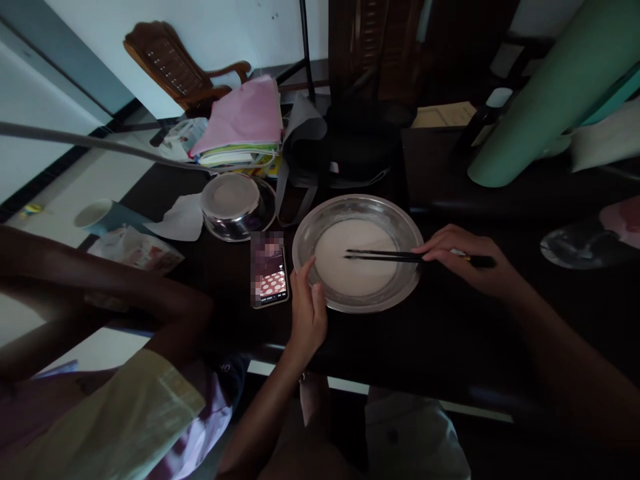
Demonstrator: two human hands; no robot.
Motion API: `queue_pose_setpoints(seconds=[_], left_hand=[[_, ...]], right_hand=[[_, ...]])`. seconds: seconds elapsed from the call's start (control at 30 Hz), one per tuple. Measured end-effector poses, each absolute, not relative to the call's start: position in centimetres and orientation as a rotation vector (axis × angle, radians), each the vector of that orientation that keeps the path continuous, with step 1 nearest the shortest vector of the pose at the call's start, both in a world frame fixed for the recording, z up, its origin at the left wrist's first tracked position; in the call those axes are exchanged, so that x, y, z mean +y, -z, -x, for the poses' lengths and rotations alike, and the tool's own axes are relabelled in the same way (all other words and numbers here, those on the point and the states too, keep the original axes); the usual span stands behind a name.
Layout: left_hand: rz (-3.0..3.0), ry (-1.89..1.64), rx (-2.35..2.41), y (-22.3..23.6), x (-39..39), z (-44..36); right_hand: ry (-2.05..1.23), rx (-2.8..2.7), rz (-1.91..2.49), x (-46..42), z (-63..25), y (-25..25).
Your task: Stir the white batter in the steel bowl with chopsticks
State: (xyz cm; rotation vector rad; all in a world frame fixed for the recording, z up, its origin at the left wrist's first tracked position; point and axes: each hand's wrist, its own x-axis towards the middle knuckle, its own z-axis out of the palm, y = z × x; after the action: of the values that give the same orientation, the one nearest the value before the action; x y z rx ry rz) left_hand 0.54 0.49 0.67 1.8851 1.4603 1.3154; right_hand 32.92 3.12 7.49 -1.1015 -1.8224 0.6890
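A wide metal bowl (357, 205) stands on the dark table and holds a milky white liquid (363, 277). At its near left rim is my left hand (309, 310), with the index finger along the edge and the thumb beside it, gripping the rim. From the right, my right hand (457, 255) grips a pair of black chopsticks (385, 255). Their tips reach over the middle of the bowl and meet the white liquid. A phone (270, 270) with a lit screen, partly pixelated, lies just left of the bowl.
An overturned metal bowl (233, 200) sits behind the phone. Beyond it are a pink-topped stack (245, 113) and a black bag (350, 147). A green cylinder (540, 100) leans at the right. Another person's arm (165, 300) rests at the left, near a plastic bag (135, 250).
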Motion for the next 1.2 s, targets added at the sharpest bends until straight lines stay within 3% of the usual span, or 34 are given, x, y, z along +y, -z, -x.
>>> queue_pose_setpoints(seconds=[0.17,0.33,0.53,0.73,1.2], left_hand=[[-1.92,-1.311,1.447,-0.28,0.35,-0.51],[-1.898,-1.342,1.451,-0.19,0.35,-0.62],[-1.876,-1.313,1.473,-0.16,0.31,-0.6],[-1.884,-1.314,1.471,-0.21,0.28,-0.56],[-1.89,-1.299,1.483,-0.23,0.23,-0.59]], right_hand=[[-0.666,-1.627,1.132,3.06,-33.54,-7.44],[-0.675,-1.839,1.029,3.07,-32.77,-7.37],[-0.653,-1.616,1.138,2.89,-33.47,-7.5],[-0.684,-1.828,1.062,2.99,-32.84,-7.27],[-0.628,-1.667,1.15,3.01,-33.15,-7.67]])
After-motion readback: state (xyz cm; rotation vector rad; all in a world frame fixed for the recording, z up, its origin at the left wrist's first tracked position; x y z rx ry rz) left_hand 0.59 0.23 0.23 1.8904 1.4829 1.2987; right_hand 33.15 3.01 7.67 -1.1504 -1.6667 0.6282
